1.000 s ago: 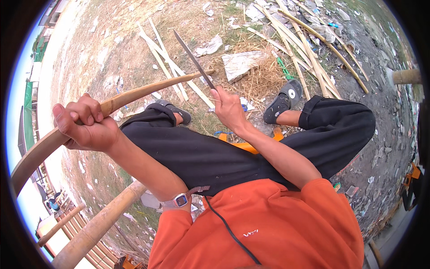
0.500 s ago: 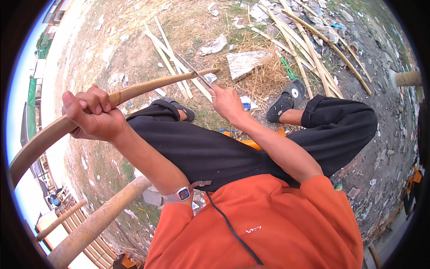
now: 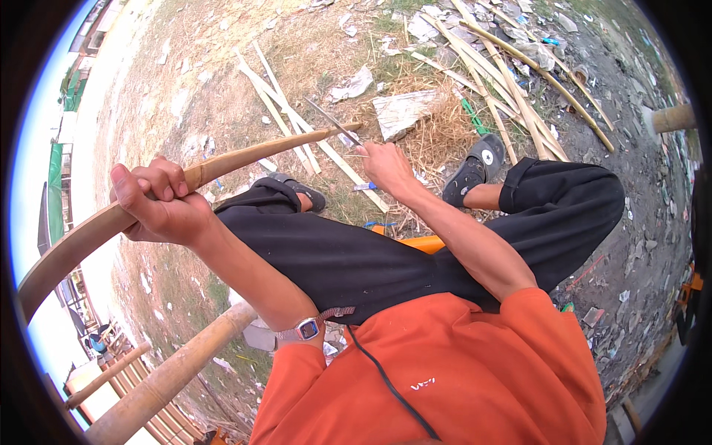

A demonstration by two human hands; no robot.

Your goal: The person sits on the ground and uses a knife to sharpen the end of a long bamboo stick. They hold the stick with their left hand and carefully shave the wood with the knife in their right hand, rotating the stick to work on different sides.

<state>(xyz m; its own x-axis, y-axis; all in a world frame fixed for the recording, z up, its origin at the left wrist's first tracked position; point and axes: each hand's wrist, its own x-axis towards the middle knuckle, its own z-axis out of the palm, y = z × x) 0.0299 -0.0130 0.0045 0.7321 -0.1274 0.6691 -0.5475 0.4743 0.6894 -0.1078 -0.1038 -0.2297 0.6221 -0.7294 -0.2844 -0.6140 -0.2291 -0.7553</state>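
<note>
My left hand (image 3: 165, 204) is wrapped round a long split bamboo strip (image 3: 274, 146), which runs from the left rim up to the right across the view. Its far end tapers just short of my right hand (image 3: 387, 169). Those fingers are closed round a knife, with the handle mostly hidden in my grip. The narrow knife blade (image 3: 331, 118) points up and to the left, crossing the strip near its tip; whether the edge touches it I cannot tell.
Several pale bamboo strips (image 3: 278, 100) lie on the littered ground, with more strips (image 3: 512, 89) at the far right. A flat whitish slab (image 3: 404, 111) rests on dry straw. A thick bamboo pole (image 3: 174, 363) stands to my left. My sandalled feet are on the ground ahead.
My right hand and the knife have shifted slightly right and nearer, toward the strip's tip. My left hand and the bamboo strip have moved a little right and nearer.
</note>
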